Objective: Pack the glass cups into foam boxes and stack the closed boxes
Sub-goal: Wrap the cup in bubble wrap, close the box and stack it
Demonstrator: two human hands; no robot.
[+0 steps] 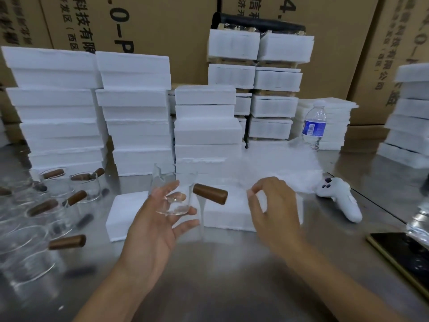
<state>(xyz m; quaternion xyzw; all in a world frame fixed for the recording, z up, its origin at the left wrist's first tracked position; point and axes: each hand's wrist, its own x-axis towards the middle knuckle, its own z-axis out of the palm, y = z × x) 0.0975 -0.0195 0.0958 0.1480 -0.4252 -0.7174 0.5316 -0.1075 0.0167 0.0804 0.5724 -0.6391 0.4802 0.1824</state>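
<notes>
Spare glass cups (34,205) are lying at the worktop's (220,275) left edge. The left hand (152,223) is holding a glass cup (173,202) above the foam box (227,217), fingers curling around its base. The right hand (271,205) is hovering over that box, fingers loosely curled, grasping nothing.

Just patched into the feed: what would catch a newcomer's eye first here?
A glass cup with a brown handle is held up at centre, in front of a foam box. White foam stacks wall the back, and more cups crowd the left of the table.
</notes>
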